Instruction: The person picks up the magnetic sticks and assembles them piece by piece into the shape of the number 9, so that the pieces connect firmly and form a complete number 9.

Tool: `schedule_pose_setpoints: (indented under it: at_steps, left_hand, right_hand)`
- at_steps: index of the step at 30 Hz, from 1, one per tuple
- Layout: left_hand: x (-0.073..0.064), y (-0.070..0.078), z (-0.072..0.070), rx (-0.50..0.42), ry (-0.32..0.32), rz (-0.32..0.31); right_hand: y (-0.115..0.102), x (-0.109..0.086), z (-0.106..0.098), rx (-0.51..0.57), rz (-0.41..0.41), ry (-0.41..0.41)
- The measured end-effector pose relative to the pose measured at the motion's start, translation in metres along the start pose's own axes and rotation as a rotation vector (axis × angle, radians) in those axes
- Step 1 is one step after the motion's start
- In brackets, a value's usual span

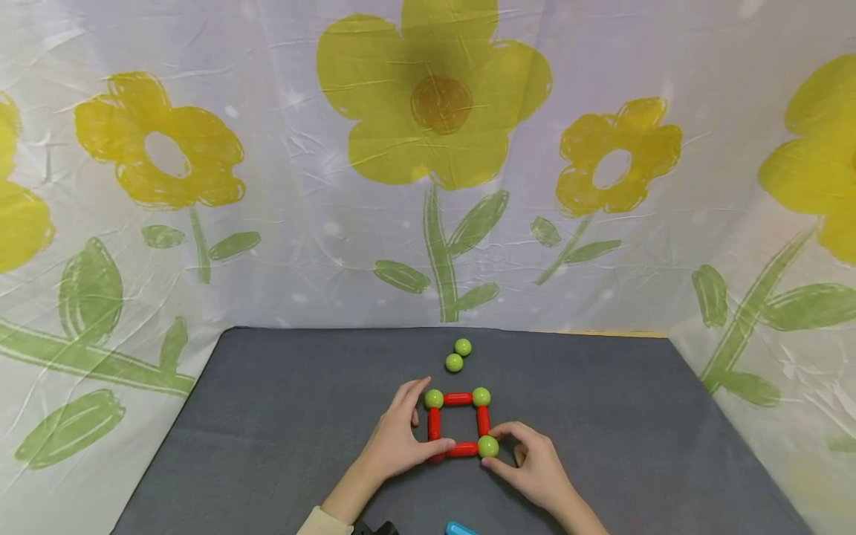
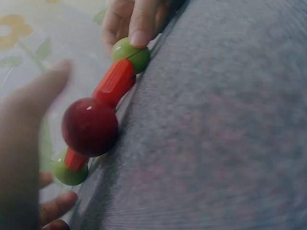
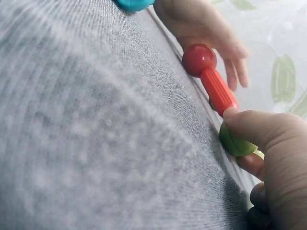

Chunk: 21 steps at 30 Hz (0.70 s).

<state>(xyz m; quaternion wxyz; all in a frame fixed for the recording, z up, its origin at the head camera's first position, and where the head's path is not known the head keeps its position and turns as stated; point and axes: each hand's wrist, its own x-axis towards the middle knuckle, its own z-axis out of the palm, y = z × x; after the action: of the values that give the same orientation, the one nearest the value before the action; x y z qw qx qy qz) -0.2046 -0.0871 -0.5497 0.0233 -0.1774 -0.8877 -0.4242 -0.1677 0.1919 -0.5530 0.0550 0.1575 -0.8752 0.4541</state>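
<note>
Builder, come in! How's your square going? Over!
Right hand pinches green corner ball; left hand near red ball. Square: four red rods, ball at each corner. Two loose green balls beyond, not blocking.

No lettering, label, brand, number or sign can be read in any view.

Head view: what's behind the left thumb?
A glossy red ball peeks out below it; a red plastic rod emerges rightward. Most of the ball and their junction are covered in that view.

Soft light, small highlights, hazy wrist views
</note>
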Motion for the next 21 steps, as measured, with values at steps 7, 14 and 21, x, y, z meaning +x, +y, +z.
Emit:
schedule_pose_setpoints:
  at_steps: [7, 14, 21]
  left_hand:
    - [0.002, -0.011, -0.006, 0.041, -0.169, 0.025]
    - [0.003, -0.014, -0.010, 0.009, -0.230, 0.024]
    - [0.003, -0.015, -0.015, -0.008, -0.251, 0.023]
  right_hand:
    - [0.002, -0.001, 0.000, -0.005, 0.000, -0.011]
    - [0.002, 0.001, -0.003, 0.078, -0.092, 0.028]
    - [0.007, 0.032, -0.008, 0.150, -0.042, 0.042]
